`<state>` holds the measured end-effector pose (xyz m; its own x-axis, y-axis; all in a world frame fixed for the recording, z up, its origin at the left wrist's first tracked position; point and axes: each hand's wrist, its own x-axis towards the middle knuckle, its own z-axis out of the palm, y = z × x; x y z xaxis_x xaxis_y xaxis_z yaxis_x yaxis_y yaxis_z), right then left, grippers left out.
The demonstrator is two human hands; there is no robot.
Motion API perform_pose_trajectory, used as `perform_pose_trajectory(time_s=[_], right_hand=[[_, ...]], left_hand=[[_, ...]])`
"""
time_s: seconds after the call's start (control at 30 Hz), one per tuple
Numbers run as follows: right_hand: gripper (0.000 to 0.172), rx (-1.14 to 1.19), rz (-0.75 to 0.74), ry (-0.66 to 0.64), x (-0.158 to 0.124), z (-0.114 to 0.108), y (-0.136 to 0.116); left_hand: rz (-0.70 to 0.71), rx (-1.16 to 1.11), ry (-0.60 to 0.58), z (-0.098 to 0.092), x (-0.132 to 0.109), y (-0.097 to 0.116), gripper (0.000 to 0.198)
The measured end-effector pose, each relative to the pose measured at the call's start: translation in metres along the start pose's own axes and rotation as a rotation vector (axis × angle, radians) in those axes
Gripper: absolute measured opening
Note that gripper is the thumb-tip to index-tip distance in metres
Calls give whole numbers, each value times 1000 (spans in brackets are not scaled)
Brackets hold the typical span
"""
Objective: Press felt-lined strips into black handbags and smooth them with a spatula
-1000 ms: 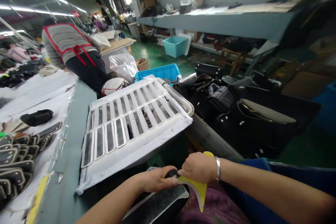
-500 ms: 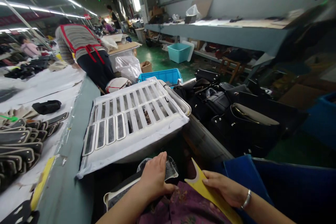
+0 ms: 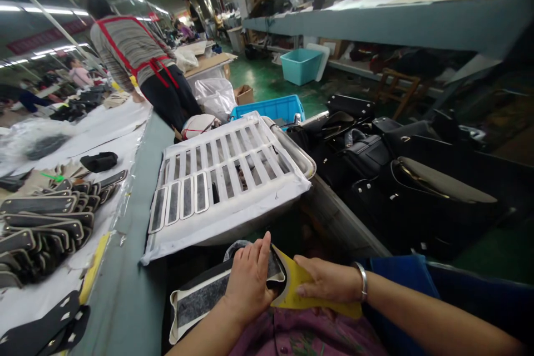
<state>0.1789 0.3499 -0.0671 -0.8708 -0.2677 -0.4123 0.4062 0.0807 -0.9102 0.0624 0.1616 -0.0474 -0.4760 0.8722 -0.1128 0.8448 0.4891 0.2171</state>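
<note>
My left hand (image 3: 250, 275) lies across a long dark panel (image 3: 204, 295) with a white border, thumb at its near side and fingers over it. The index finger points up and away; the palm hides the panel's middle. Clear plastic (image 3: 236, 249) shows behind the hand. In my right hand (image 3: 327, 278) is a yellow strip (image 3: 292, 275) with a curved, hollowed end. Fingers and thumb close around the strip, and its hollowed end meets the panel's right end beside my left thumb. Part of the strip is hidden under the right hand.
Ahead stands a white slatted rack (image 3: 233, 206) with several bordered dark panels (image 3: 186, 198) on its left. A bench (image 3: 136, 178) to the left bears stacked dark pieces (image 3: 45, 228). Black bags (image 3: 367, 156) lie at right. A person in an apron (image 3: 137, 55) stands beyond the rack.
My right hand has brought the yellow strip left and turned it flatter, its hollowed end now at the panel's end. My left hand stays on the panel. The person ahead stands more upright.
</note>
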Motion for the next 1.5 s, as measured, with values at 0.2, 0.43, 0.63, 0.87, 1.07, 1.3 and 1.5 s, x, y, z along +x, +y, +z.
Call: perform_pose_trajectory(time_s=[0.2,0.43,0.63,0.87,1.07,1.3,1.5], right_hand=[[27,120,149,-132,6,-3,-17],[19,184,267,-62,10,7,-30],[18,148,332,-25,18,9,-36],[20,-2,369,-20,29,15,-41],[29,36,328,110,33,36,-23],[48,192,244,350,43,63,-28],[45,322,123,441,3,71,-34]], left_hand=[[17,22,8,2,1,-2,97],[32,89,-83,3,0,-5,102],[114,189,-177,-3,-1,-12,98],[152,50,-249,-6,-2,-20,105],[217,-266,-370,-31,-5,-47,119],[59,-348,-375,-64,-23,-68,115],[40,-98,-368,-41,-29,-37,108]])
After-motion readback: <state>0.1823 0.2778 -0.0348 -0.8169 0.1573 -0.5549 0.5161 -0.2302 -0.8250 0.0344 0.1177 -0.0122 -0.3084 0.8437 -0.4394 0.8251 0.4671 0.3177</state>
